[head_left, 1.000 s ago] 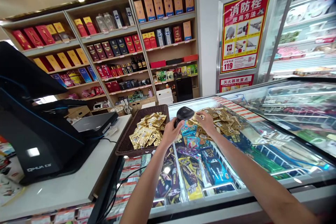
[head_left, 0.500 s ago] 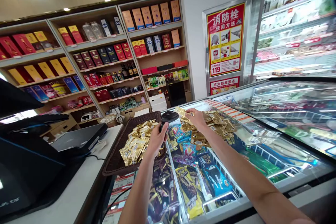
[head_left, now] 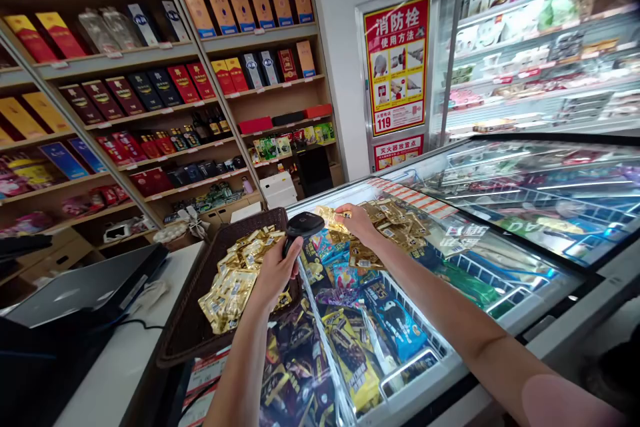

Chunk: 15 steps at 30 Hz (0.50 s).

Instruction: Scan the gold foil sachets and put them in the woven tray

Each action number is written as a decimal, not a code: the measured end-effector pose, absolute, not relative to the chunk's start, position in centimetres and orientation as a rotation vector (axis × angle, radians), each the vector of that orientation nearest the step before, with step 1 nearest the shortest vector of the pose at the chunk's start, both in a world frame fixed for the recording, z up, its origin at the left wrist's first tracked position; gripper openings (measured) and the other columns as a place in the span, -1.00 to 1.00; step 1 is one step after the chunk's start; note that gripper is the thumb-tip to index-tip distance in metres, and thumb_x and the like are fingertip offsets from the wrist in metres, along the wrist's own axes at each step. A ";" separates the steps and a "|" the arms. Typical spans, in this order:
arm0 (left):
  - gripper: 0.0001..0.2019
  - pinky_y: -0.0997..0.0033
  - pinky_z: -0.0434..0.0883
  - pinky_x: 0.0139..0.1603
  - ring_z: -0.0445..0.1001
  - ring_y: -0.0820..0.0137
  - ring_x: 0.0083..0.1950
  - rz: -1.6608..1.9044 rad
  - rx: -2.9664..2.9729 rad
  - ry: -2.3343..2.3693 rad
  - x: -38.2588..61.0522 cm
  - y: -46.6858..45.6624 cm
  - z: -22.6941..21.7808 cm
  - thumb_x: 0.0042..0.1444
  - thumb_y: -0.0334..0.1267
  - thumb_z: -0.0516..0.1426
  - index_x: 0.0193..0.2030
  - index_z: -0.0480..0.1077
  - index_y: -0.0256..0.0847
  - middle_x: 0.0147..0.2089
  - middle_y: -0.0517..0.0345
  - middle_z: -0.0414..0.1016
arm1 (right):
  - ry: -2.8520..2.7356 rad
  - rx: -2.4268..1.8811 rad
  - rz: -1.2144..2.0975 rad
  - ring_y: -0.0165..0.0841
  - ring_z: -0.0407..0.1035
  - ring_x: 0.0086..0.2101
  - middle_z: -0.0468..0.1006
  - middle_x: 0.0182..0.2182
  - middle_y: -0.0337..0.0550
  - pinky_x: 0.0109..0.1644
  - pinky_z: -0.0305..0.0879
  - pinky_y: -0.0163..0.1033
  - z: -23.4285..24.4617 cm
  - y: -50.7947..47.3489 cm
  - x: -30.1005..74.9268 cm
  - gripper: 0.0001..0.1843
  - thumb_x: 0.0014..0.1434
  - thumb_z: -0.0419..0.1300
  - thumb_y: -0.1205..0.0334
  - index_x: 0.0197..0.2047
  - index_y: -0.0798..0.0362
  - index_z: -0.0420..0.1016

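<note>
My left hand (head_left: pixel 277 272) is shut around the grip of a black handheld barcode scanner (head_left: pixel 304 225), which points toward my right hand. My right hand (head_left: pixel 358 224) pinches a gold foil sachet (head_left: pixel 330 217) above the glass lid of a chest freezer (head_left: pixel 500 227). More gold sachets (head_left: pixel 395 221) lie in a loose heap on that lid, just past my right hand. Below my left hand, a dark brown woven basket (head_left: pixel 187 320) holds another heap of gold sachets (head_left: pixel 231 287). My left forearm hides the basket's near part.
Wrapped ice creams (head_left: pixel 353 353) fill the freezer under the glass. A white counter (head_left: pixel 133 340) with a dark checkout screen runs along the left. Behind stand shelves of boxed liquor (head_left: pixel 150 83), a red fire hydrant poster (head_left: pixel 397 65) and a lit upright fridge (head_left: pixel 535 47).
The whole shop slides left and the basket lower in the view as my head turns. My left hand still grips the scanner. My right hand stays near it with the sachet.
</note>
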<state>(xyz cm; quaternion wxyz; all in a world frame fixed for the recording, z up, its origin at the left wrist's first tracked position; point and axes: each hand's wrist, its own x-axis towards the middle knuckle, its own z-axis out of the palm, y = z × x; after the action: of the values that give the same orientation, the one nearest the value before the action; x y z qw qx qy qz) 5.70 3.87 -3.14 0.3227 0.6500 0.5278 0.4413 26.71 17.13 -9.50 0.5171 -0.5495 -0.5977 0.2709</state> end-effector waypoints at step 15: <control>-0.51 0.54 0.15 -0.60 0.22 0.55 -0.61 1.354 1.550 1.542 0.3 1.1 1.0 0.08 0.26 0.13 -0.44 0.24 -0.18 -0.57 0.28 0.26 | -1.489 -1.187 1.089 -0.30 0.45 -0.35 0.63 -0.31 -0.15 -0.29 0.31 -0.24 -8.9 14.4 22.6 -0.73 0.06 0.20 0.18 -0.17 0.03 0.59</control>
<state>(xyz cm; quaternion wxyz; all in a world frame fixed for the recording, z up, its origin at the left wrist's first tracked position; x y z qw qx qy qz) 0.29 1.14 1.04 0.2811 0.5786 0.5754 0.5051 22.64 14.37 -8.90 0.4565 -0.4815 -0.6038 0.4419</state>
